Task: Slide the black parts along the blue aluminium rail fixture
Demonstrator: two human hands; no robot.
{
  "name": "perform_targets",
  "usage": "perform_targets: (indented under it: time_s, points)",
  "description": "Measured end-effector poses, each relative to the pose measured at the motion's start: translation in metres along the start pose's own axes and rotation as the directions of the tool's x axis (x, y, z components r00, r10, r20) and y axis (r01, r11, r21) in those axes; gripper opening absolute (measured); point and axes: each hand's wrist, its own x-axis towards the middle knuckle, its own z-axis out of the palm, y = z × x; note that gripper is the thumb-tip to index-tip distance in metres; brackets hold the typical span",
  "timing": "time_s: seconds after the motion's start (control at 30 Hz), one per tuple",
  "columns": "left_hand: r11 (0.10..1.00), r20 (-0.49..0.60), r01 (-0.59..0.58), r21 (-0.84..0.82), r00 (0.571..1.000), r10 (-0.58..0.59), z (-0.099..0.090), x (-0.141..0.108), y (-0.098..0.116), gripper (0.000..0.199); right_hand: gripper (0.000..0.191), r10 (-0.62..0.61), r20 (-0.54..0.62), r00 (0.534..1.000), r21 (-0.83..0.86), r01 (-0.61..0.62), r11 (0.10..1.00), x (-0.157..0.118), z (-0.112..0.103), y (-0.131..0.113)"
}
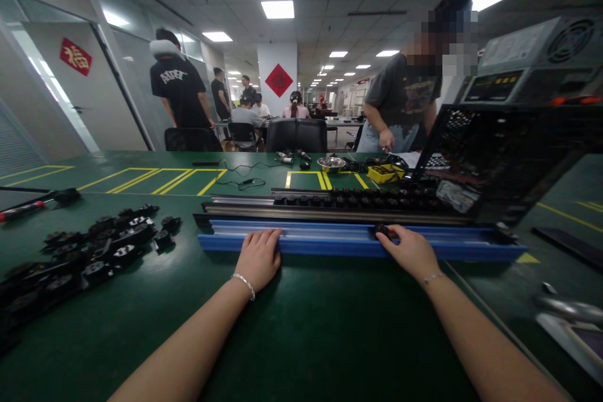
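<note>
A long blue channel-shaped rail [325,247] lies crosswise on the green table in front of me. My left hand [257,257] is closed over its front wall, left of the middle, with the fingertips out of sight inside the channel. Between the thumb and fingers of my right hand [413,252] is a small black plastic part [379,230], held in the channel right of the middle. Another black part [505,233] sits at the rail's right end. Right behind, a black rail [245,208] runs parallel, and a row of similar black parts [339,200] stands along there.
Loose black parts [113,242] are heaped at left, near a red-handled screwdriver [23,210]. An open computer case [509,144] stands at right. Farther back are a metal bowl [331,164], a yellow item [385,173] and a cable [249,183]. A person [400,88] stands across the table.
</note>
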Motion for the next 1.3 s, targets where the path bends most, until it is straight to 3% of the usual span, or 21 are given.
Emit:
perform_targets:
  time_s: [1.3]
  points:
    - [1.000, -0.004, 0.000, -0.003, 1.000, 0.000, -0.001, 0.001, 0.000, 0.046, 0.042, -0.109, 0.091, 0.990, 0.072, 0.102, 0.992, 0.001, 0.003, -0.022]
